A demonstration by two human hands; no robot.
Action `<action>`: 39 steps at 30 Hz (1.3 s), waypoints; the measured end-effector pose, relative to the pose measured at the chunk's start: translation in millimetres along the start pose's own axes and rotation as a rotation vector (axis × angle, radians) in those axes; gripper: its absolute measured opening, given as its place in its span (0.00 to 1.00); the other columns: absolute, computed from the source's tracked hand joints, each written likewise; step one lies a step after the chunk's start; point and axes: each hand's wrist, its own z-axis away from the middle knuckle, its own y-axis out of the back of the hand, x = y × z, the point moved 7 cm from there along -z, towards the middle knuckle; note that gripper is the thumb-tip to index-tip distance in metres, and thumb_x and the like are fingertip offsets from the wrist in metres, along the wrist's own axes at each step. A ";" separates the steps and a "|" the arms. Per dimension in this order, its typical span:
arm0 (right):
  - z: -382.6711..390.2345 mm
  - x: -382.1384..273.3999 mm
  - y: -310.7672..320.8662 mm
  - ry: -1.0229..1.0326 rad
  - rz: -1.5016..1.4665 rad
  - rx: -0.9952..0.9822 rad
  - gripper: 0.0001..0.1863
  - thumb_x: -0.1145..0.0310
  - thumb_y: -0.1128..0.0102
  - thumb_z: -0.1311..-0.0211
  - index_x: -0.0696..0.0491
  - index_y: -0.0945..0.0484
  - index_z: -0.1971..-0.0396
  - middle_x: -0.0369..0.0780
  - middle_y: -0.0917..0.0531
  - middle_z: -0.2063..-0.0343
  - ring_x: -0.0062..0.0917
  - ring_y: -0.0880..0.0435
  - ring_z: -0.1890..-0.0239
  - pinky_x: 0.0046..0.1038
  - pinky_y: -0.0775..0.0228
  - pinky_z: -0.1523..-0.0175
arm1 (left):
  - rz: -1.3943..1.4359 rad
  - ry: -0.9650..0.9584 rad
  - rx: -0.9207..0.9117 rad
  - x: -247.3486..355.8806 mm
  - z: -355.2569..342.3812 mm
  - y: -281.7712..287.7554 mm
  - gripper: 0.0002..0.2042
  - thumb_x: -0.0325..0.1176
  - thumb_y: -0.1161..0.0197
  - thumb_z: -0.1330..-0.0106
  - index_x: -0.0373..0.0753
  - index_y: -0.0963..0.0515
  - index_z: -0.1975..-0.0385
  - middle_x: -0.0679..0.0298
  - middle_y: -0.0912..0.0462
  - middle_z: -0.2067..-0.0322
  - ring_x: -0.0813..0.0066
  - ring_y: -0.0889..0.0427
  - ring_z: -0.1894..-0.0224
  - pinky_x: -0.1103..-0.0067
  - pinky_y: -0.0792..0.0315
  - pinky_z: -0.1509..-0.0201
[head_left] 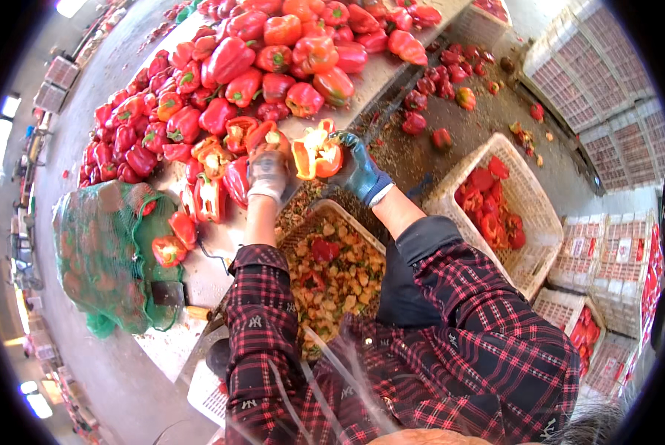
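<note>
Gloved in grey, my left hand [268,172] has its fingers closed on a red pepper piece [264,133] at the edge of the pile. My right hand [357,165], in a blue-green glove, grips a cut pepper [316,153] with its pale inside showing. Cut pepper halves [210,196] lie left of my hands on the pale worktop [214,252]. Below my hands, between my forearms, sits a crate [292,237] of pepper cores and seeds [340,274].
A large pepper pile [229,63] covers the back worktop. A green mesh sack [99,252] and a wooden-handled blade [196,312] lie at left. A crate [533,259] of red pieces stands at right, near loose floor peppers [440,137] and stacked crates [607,263].
</note>
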 end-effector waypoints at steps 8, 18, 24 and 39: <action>75.6 38.7 24.6 0.142 0.211 0.117 0.19 0.65 0.41 0.44 0.52 0.27 0.52 0.35 0.19 0.60 0.22 0.19 0.60 0.29 0.24 0.55 | 0.634 0.061 0.191 105.4 86.5 66.7 0.15 0.32 0.41 0.39 0.34 0.25 0.53 0.47 0.21 0.62 0.50 0.21 0.59 0.66 0.26 0.57; 139.9 85.8 27.6 0.673 1.269 0.039 0.42 0.73 0.32 0.57 0.53 0.40 0.37 0.45 0.25 0.47 0.31 0.26 0.45 0.32 0.33 0.41 | 1.976 0.769 -0.112 109.9 200.2 -5.1 0.16 0.37 0.44 0.32 0.36 0.29 0.49 0.70 0.25 0.73 0.79 0.25 0.76 0.84 0.30 0.75; 175.0 107.1 -9.2 0.535 1.337 -0.161 0.45 0.75 0.33 0.54 0.51 0.46 0.33 0.41 0.29 0.44 0.24 0.28 0.46 0.28 0.32 0.43 | 2.225 0.658 -0.037 116.7 225.5 9.6 0.17 0.39 0.53 0.28 0.36 0.29 0.47 0.58 0.22 0.53 0.65 0.20 0.54 0.71 0.22 0.55; 198.1 196.1 -18.7 -0.384 0.383 -0.141 0.19 0.61 0.48 0.34 0.56 0.29 0.48 0.42 0.21 0.53 0.27 0.20 0.56 0.31 0.25 0.50 | 2.242 0.395 -0.007 117.9 308.2 32.8 0.17 0.29 0.45 0.32 0.32 0.32 0.45 0.63 0.21 0.56 0.74 0.18 0.60 0.80 0.22 0.57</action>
